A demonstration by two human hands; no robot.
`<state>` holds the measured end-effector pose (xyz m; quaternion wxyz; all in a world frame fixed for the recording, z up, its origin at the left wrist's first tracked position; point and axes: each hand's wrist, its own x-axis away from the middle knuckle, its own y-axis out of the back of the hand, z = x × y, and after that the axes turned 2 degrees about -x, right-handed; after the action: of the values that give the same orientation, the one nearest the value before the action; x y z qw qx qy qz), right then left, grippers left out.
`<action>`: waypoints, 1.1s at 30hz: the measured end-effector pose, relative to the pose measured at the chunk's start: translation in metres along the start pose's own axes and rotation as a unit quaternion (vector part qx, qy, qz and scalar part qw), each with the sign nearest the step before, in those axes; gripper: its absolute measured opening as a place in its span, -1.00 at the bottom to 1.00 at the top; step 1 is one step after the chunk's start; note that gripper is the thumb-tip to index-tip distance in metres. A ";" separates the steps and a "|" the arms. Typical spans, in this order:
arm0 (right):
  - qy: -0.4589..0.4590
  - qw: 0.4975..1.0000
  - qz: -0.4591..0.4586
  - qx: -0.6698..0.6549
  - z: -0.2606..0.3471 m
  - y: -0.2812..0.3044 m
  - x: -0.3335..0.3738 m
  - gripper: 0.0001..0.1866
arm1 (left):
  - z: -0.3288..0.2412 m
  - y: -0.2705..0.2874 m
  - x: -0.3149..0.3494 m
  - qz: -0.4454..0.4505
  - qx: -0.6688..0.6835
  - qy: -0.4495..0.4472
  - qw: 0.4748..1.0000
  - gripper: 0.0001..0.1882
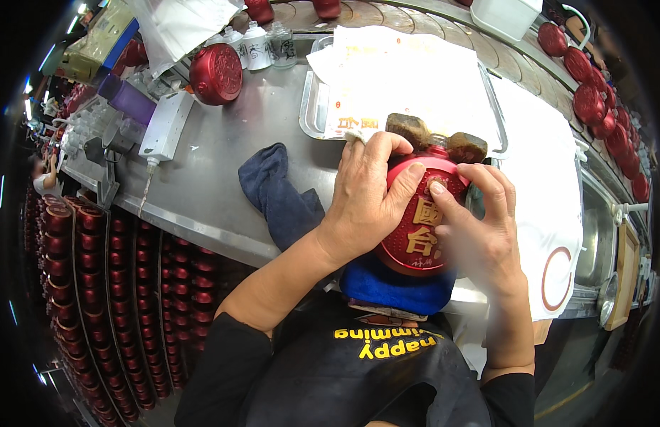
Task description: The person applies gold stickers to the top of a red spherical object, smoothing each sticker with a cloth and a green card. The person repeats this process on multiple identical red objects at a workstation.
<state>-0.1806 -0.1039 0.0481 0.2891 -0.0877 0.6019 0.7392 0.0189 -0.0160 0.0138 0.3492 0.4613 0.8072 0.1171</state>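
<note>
- Loosely bent, the left hand's [365, 192] fingers reach the bottle's [410, 222] upper edge, thumb on its face; a firm grip cannot be told.
- Right hand [486, 224], partly blurred: fingers half-curled at the right edge, thumb on a small gold mark; grip likewise unclear.
- Gold characters [424, 242] already stand on the bottle; whether the thumbed mark is fully settled, I cannot tell.
- Bottle: neck between two blocks [407, 130], near end over blue cloth [394, 290].
- Beyond, a sheet [408, 78] bears more gold marks.

Factory workshop; steel bench [209, 171]; slatted conveyor [394, 16]; rows of red bottles [88, 242].
</note>
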 end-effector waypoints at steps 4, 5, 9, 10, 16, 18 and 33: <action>0.006 1.000 -0.010 0.001 0.000 0.001 -0.002 -0.44 | 0.000 0.000 0.000 -0.002 0.001 0.003 1.000 -0.67; 0.003 1.000 -0.008 -0.003 -0.001 0.001 -0.002 -0.45 | 0.001 0.000 0.000 -0.004 0.001 0.001 1.000 -0.67; 0.000 1.000 -0.003 0.000 0.000 0.000 -0.002 -0.47 | 0.001 -0.001 0.000 -0.006 0.002 -0.004 1.000 -0.68; -0.004 1.000 0.003 0.000 0.001 0.000 -0.002 -0.47 | 0.001 -0.001 0.000 -0.006 0.002 -0.002 1.000 -0.68; 0.003 1.000 0.000 -0.004 -0.005 0.002 0.003 -0.47 | -0.005 0.000 -0.002 0.002 -0.016 0.008 1.000 -0.61; 0.005 1.000 -0.028 0.007 -0.009 0.002 0.007 -0.47 | -0.009 0.001 -0.001 0.008 -0.039 0.016 0.999 -0.56; -0.005 1.000 -0.012 -0.002 -0.012 -0.001 0.013 -0.43 | -0.011 0.000 -0.003 0.010 -0.040 0.008 0.999 -0.52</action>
<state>-0.1933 -0.1103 0.0374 0.3003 -0.0917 0.5979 0.7375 0.0127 -0.0177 0.0229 0.3599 0.4544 0.7997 0.1567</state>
